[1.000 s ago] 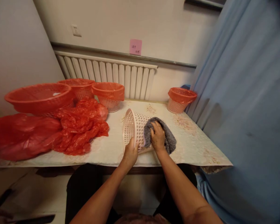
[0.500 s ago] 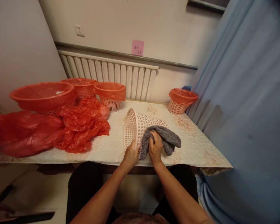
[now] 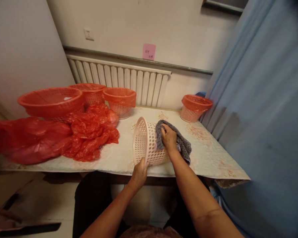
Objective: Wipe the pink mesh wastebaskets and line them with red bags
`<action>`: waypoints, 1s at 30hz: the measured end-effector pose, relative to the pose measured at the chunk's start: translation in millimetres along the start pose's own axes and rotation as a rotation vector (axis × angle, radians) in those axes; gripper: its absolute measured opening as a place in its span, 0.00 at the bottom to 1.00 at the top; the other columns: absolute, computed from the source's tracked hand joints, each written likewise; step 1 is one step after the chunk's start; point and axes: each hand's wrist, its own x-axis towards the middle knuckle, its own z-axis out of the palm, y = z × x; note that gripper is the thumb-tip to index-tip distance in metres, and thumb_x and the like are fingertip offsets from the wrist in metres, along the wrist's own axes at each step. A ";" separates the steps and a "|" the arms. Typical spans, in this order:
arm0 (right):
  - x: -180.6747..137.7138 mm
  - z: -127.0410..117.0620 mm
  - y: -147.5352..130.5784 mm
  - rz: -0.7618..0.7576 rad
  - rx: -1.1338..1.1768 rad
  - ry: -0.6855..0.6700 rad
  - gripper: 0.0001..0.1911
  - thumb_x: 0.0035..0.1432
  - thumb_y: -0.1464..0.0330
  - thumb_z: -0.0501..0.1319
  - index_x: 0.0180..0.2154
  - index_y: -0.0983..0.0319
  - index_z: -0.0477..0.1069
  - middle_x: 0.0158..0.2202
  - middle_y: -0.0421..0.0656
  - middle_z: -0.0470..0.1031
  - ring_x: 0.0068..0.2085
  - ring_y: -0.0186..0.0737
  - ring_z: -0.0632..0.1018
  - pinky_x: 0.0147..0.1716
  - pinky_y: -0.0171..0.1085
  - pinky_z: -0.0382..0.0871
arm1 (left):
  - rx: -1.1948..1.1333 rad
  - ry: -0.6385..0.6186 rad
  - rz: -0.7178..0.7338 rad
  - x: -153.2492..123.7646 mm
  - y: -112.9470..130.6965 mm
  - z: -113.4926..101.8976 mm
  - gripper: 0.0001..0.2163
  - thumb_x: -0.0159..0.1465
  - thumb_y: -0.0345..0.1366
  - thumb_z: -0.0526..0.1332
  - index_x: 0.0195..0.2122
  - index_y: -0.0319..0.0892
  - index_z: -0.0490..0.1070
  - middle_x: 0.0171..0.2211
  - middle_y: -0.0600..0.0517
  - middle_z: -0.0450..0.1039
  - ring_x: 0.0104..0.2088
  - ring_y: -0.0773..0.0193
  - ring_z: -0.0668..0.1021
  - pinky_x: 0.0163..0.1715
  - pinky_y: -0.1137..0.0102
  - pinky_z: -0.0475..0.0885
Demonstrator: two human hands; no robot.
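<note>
Fingers (image 3: 164, 129) of right hand (image 3: 169, 140) clamp grey cloth (image 3: 185, 147); left hand (image 3: 139, 172) grips basket (image 3: 149, 150).

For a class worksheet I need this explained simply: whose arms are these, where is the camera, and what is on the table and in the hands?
No machine here: these are a person's own bare arms, seen from a camera worn on the head, looking down. The left hand grips the rim of a pale basket lying on its side on the table. The right hand presses a grey cloth against it. Red plastic bags and red-lined baskets sit farther back.
</note>
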 end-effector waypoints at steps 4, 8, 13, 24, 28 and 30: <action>8.1 -11.8 43.9 0.148 -0.179 -0.014 0.18 0.61 0.66 0.52 0.50 0.62 0.71 0.46 0.49 0.77 0.43 0.44 0.78 0.47 0.40 0.67 | -0.007 -0.023 -0.012 -9.5 -3.7 2.2 0.09 0.65 0.34 0.49 0.44 0.42 0.65 0.34 0.48 0.74 0.40 0.57 0.76 0.42 0.65 0.69; 2.8 -16.8 56.5 0.153 -0.262 -0.006 0.18 0.62 0.65 0.51 0.50 0.62 0.71 0.46 0.49 0.77 0.42 0.45 0.77 0.46 0.40 0.66 | -0.017 -0.049 -0.006 -10.7 -3.1 -0.2 0.08 0.65 0.34 0.50 0.41 0.42 0.66 0.33 0.48 0.73 0.39 0.58 0.76 0.41 0.66 0.69; -1.6 -13.3 50.3 0.134 -0.287 0.002 0.19 0.63 0.65 0.50 0.51 0.62 0.70 0.47 0.49 0.76 0.43 0.44 0.76 0.45 0.38 0.64 | -0.046 -0.030 -0.095 8.9 31.4 -13.3 0.06 0.60 0.37 0.56 0.35 0.41 0.68 0.29 0.52 0.72 0.32 0.62 0.74 0.35 0.69 0.68; -15.0 -14.5 52.4 0.100 -0.189 0.066 0.21 0.63 0.64 0.47 0.52 0.64 0.69 0.48 0.51 0.75 0.46 0.44 0.74 0.49 0.40 0.63 | -0.229 0.032 -0.166 51.3 73.8 -10.2 0.12 0.59 0.32 0.54 0.43 0.39 0.68 0.39 0.48 0.75 0.40 0.60 0.75 0.43 0.66 0.69; -19.1 -13.0 53.5 0.064 -0.178 0.096 0.20 0.63 0.64 0.48 0.51 0.64 0.69 0.47 0.50 0.75 0.47 0.44 0.74 0.49 0.40 0.63 | -0.209 0.036 -0.141 42.1 68.0 -9.3 0.12 0.59 0.31 0.54 0.44 0.39 0.67 0.38 0.48 0.75 0.39 0.60 0.76 0.42 0.67 0.70; -20.8 -12.9 53.6 0.059 -0.177 0.106 0.20 0.63 0.64 0.48 0.51 0.64 0.69 0.47 0.50 0.75 0.47 0.44 0.74 0.49 0.40 0.63 | -0.217 0.030 -0.132 40.0 66.4 -9.5 0.11 0.59 0.31 0.54 0.44 0.39 0.67 0.37 0.49 0.75 0.38 0.61 0.76 0.41 0.67 0.71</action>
